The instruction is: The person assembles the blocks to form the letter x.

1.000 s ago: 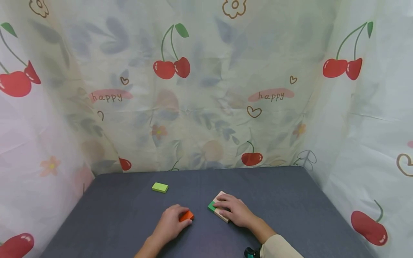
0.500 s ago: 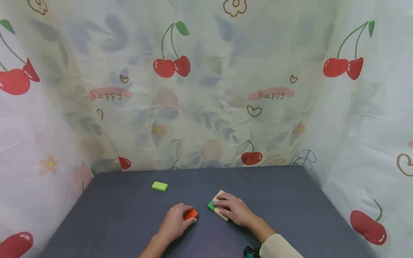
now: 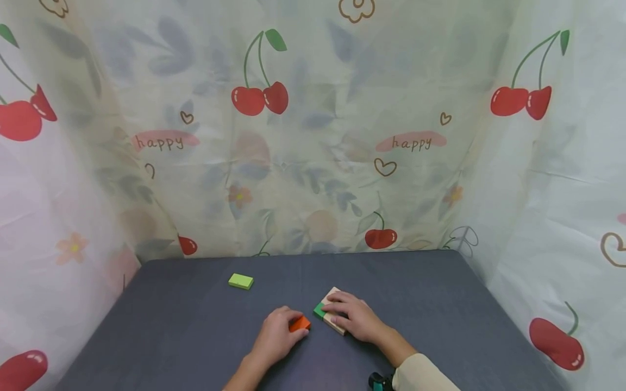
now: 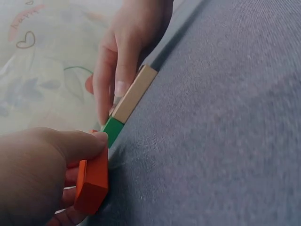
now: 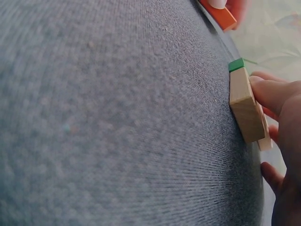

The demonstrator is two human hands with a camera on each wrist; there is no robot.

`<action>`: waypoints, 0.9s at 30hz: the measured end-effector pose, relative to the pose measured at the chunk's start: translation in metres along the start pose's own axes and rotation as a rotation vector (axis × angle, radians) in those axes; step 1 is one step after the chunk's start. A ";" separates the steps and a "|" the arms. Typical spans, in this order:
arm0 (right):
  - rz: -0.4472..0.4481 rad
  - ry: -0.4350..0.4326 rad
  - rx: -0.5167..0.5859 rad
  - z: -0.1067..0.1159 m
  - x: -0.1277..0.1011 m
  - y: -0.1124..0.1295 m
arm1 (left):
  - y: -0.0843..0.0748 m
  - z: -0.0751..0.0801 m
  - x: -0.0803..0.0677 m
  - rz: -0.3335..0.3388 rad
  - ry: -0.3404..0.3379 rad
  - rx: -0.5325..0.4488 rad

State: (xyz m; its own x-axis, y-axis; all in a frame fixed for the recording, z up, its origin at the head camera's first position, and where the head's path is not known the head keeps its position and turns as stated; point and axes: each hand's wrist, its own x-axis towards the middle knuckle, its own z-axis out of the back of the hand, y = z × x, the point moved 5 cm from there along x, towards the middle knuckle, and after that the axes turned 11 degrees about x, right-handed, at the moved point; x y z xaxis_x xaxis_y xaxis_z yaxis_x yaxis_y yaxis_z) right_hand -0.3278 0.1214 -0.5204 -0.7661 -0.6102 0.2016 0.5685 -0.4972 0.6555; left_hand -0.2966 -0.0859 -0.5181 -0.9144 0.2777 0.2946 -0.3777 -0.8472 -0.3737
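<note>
One grey cloth table [image 3: 195, 326], apparently walled by cherry-print curtains [image 3: 313, 136].

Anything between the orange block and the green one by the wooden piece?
Nothing visible. The left hand grips the orange block; only bare grey table separates it from the green block, beside the wooden piece under the right hand.

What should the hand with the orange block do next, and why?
Probably slide the orange block a little farther right, up against the green block. The left hand grips the orange block low over the grey table, and a small gap shows between it and the green block. The right hand rests on the wooden piece, holding that group steady.
</note>
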 end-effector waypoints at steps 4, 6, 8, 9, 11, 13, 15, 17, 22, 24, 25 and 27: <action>0.022 -0.015 0.005 0.001 0.000 0.000 | -0.006 0.003 0.002 -0.003 -0.013 0.027; 0.014 -0.014 0.010 0.002 0.001 0.000 | -0.007 0.003 0.003 -0.007 -0.020 0.038; 0.010 -0.014 0.009 0.002 0.001 0.000 | -0.009 0.003 0.005 -0.014 -0.027 0.053; 0.011 -0.014 0.008 0.002 0.001 0.000 | -0.010 0.003 0.005 -0.015 -0.026 0.057; 0.010 -0.012 0.007 0.001 0.001 -0.001 | -0.011 0.004 0.006 -0.026 -0.029 0.062; 0.009 -0.010 0.008 0.000 0.002 -0.002 | -0.012 0.003 0.007 -0.034 -0.028 0.063; 0.010 -0.008 0.011 0.000 0.002 -0.002 | -0.013 0.003 0.008 -0.035 -0.020 0.061; 0.008 -0.007 0.017 0.000 0.001 -0.002 | -0.014 0.001 0.010 -0.029 -0.007 0.060; 0.004 -0.014 0.025 0.000 0.000 -0.003 | -0.017 -0.001 0.013 0.007 0.035 0.047; 0.002 -0.014 0.025 -0.001 0.000 -0.003 | -0.018 -0.002 0.015 0.018 0.041 0.046; 0.002 -0.014 0.024 -0.001 0.000 -0.004 | -0.018 -0.002 0.015 0.023 0.041 0.047; 0.002 -0.011 0.026 -0.001 0.000 -0.004 | -0.019 -0.003 0.015 0.030 0.039 0.048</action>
State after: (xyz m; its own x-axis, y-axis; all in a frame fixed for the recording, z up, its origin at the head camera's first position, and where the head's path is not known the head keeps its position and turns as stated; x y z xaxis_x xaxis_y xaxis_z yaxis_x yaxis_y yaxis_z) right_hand -0.3299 0.1226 -0.5237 -0.7686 -0.6042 0.2104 0.5618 -0.4801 0.6737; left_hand -0.3038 -0.0637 -0.5091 -0.9304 0.2687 0.2494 -0.3438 -0.8757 -0.3392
